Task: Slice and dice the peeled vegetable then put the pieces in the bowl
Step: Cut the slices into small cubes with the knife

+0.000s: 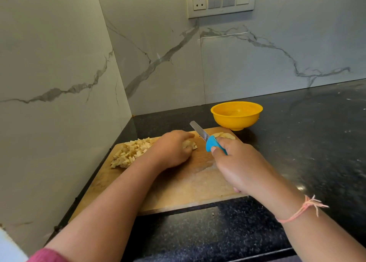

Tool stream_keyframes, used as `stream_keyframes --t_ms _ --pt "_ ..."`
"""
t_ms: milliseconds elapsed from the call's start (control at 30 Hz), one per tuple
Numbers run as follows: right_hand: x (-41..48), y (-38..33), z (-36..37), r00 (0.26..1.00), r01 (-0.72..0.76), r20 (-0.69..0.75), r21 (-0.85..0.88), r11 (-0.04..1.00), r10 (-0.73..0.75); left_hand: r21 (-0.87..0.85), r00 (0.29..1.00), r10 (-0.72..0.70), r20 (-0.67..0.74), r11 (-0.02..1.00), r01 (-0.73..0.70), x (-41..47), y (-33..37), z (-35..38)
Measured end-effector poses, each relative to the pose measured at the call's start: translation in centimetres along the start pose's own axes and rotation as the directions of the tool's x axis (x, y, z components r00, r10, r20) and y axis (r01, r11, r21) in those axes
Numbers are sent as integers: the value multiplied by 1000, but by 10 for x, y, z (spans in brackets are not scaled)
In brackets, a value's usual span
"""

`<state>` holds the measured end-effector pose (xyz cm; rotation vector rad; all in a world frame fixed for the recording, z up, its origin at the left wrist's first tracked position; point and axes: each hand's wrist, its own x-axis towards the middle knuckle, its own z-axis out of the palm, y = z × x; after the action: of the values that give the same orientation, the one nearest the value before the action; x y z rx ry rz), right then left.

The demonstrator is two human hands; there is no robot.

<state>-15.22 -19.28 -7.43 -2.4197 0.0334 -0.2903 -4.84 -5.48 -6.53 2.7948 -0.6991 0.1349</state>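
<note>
Dicing mid cutting board (188, 186): left hand (172, 149) curled round cut pieces (190, 144), right hand (237, 166) gripping knife (201, 132); next likely needs another steadied cut.

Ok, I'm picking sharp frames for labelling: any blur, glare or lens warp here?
Head view: wide-angle warp leans the left wall and switch plate; the counter at right looks smeared; a thin glare streak crosses the backsplash; the knife, diced pieces and yellow bowl read fairly sharp.
</note>
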Motion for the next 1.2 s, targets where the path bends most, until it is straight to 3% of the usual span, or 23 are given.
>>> stream_keyframes --t_ms 100,233,433,733,900,967,1100,1200 --pt "0 2 -1 1000 -10 2 29 1000 10 36 998 36 49 999 -38 4 2 2" --pt "0 5 0 1000 2 -12 55 998 -1 62 999 -36 40 998 34 3 -5 -4" --pt "-1 6 1 1000 5 -17 78 997 -4 -71 996 -77 38 994 80 -11 -20 -22" --pt "0 5 0 1000 -6 -15 67 998 7 -1 981 -195 -7 981 195 -6 -16 -34" --pt "0 5 0 1000 -16 -18 73 997 17 -44 996 -57 -66 998 54 -12 -6 -21" --pt "0 5 0 1000 -22 -19 76 997 24 -52 999 23 -24 998 -24 -10 4 -12" --pt "2 6 0 999 -35 -27 79 996 37 50 990 141 19 989 -142 -1 16 3" --pt "2 7 2 999 -32 -38 77 997 35 163 992 121 -21 980 -116 6 7 6"
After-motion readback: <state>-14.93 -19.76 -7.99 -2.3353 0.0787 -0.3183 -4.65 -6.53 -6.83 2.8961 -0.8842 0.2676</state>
